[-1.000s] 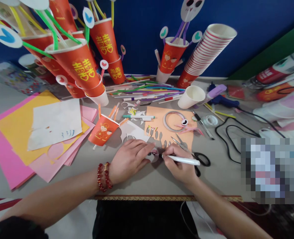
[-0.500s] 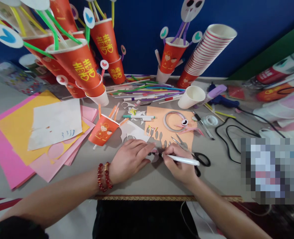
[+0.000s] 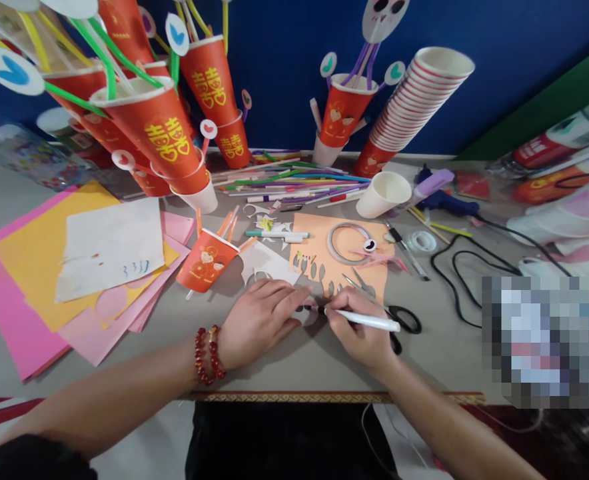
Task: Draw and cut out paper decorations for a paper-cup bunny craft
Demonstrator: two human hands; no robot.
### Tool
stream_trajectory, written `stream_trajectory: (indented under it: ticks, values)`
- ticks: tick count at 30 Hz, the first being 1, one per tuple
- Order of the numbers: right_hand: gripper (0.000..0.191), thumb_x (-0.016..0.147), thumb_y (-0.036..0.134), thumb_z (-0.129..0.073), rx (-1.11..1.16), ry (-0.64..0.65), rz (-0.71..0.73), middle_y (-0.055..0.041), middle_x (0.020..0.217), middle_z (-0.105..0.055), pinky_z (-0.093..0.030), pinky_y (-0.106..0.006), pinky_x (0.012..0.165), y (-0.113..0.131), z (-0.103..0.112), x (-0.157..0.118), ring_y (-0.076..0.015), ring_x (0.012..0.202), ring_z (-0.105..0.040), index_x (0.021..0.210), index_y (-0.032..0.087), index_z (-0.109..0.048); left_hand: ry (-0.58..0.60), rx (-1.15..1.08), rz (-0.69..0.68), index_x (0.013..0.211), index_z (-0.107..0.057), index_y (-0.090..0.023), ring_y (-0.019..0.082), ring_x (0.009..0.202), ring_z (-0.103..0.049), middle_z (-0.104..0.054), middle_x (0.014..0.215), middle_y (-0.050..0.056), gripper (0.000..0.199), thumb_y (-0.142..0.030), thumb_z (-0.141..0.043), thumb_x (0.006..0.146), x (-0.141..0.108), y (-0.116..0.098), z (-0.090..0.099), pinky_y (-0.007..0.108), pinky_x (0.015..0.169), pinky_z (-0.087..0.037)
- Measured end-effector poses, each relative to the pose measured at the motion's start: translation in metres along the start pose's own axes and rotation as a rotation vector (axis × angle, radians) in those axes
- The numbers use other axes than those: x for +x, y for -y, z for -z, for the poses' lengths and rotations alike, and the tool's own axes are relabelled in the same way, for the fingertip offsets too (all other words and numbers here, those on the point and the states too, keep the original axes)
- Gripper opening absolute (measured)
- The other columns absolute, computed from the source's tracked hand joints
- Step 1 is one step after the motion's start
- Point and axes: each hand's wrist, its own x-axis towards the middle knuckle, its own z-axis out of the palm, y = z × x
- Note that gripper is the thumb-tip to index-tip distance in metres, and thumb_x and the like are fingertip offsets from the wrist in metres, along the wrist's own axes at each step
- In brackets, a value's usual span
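The left hand point(image 3: 262, 319) lies flat with its palm down on the grey surface point(image 3: 284, 373), the fingers extended and the grip not closed on anything. Two bracelets of dark red round beads point(image 3: 202, 357) are around its wrist. The right hand point(image 3: 359, 330) is closed on a slim white marker pen point(image 3: 369, 321), which leans to the right. The two hands are apart from each other, and between them is a small pale round paper piece point(image 3: 308, 319) with dark and pink marks. The left fingertips reach the edge of this piece, and the dark pen tip points at it; whether the tip touches cannot be told.

The piece lies just on the near side of a peach-coloured paper sheet point(image 3: 317, 230). Grey leaf-like shapes show on this sheet, but it is not clear if they are holes. On the sheet there is also a pale grey ring point(image 3: 330, 243). Scissors with black handles point(image 3: 407, 321) lie partly over its near right corner, beside the right hand. To the left of the sheet, a red paper cup with orange stems point(image 3: 205, 263) leans over. Beyond the sheet are a white paper cup point(image 3: 382, 197) and many thin multicoloured sticks point(image 3: 294, 179).
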Motion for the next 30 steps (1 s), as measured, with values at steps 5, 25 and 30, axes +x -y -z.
stream_trajectory:
  ticks: [5,25,30]
  values:
    - [0.018,0.079,0.011,-0.054,0.002,-0.004,0.003,0.0042,0.058,-0.048,-0.035,-0.026,0.05,-0.0001,-0.0001,0.0005,-0.0122,0.05,-0.043,0.067,0.022,-0.048,-0.008,0.008,0.002,0.133,-0.044,-0.015,0.026,0.106,-0.059,-0.067,0.111,0.011,0.045,-0.025,-0.057,0.092,0.0002,-0.0007,0.0002,0.042,0.091,-0.046]
    - [0.018,0.078,0.009,-0.053,0.012,-0.034,0.008,0.0044,0.057,-0.048,-0.034,-0.025,0.049,-0.0015,-0.0002,-0.0007,-0.0114,0.049,-0.043,0.066,0.021,-0.049,-0.012,0.008,-0.002,0.134,-0.043,-0.015,0.025,0.107,-0.059,-0.066,0.112,0.011,0.045,-0.025,-0.058,0.092,-0.0008,0.0008,-0.0004,0.04,0.091,-0.045]
    - [0.018,0.078,0.01,-0.054,0.009,-0.038,-0.002,0.0044,0.057,-0.048,-0.034,-0.026,0.049,-0.0011,-0.0007,-0.0006,-0.0118,0.049,-0.043,0.066,0.021,-0.049,-0.01,0.011,0.0,0.133,-0.044,-0.015,0.025,0.107,-0.059,-0.066,0.112,0.011,0.045,-0.026,-0.058,0.092,-0.0008,0.0006,-0.0009,0.04,0.09,-0.045]
